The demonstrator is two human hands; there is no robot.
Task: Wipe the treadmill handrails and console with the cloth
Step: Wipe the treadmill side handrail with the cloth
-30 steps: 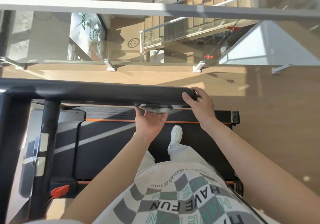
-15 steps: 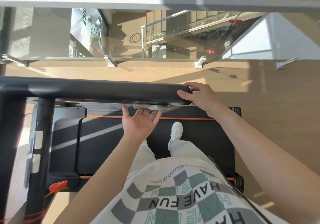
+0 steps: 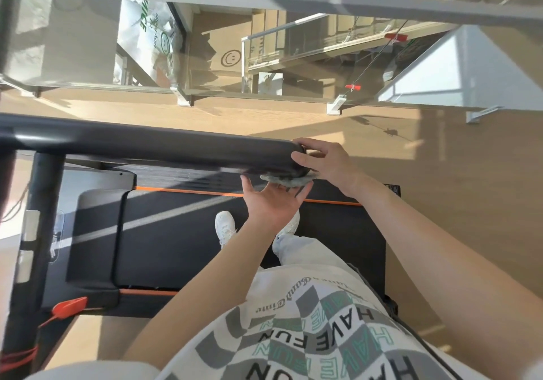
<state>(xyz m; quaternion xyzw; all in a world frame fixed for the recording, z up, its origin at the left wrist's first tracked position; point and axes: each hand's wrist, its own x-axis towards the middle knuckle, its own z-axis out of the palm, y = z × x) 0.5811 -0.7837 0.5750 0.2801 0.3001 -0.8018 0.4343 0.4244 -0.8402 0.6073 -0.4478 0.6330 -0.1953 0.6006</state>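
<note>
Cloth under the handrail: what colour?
The cloth is grey, best seen in the head view, under the handrail.

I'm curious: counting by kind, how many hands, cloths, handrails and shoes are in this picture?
hands: 2 (left hand, right hand)
cloth: 1
handrail: 1
white shoes: 2 (left shoe, right shoe)
Total: 6

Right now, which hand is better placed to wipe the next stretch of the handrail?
Left. The left hand presses the cloth up against the underside of the handrail, near its end. The right hand holds no cloth and only grips that end.
</note>
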